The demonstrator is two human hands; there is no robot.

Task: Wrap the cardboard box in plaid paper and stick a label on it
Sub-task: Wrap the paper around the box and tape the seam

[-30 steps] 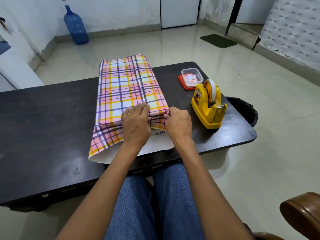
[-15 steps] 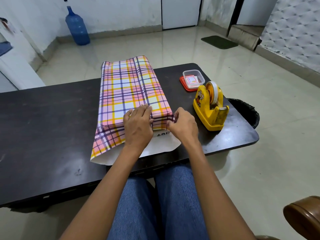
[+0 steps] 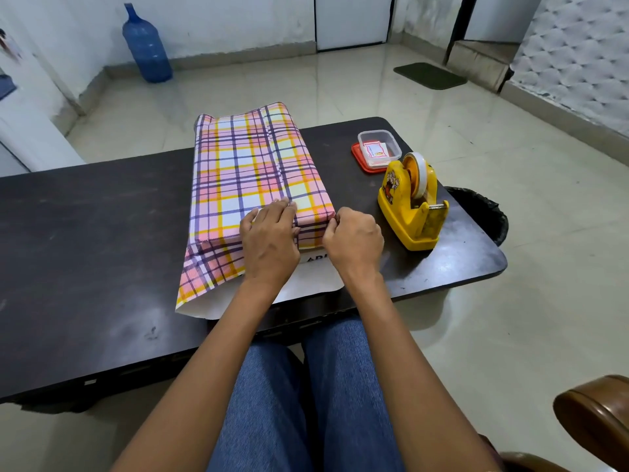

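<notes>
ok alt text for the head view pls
Seen from above, a left hand presses the near end of a box covered in plaid paper on a dark table while the right hand pinches the paper at its near right corner. A yellow tape dispenser and a clear container sit to the right.

head view, close, forward-down over table [image 3: 85, 233]

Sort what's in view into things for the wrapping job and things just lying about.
For the job: plaid paper, left hand, right hand, tape dispenser, tub of labels.
Lying about: blue water bottle, black bin, doormat.
</notes>
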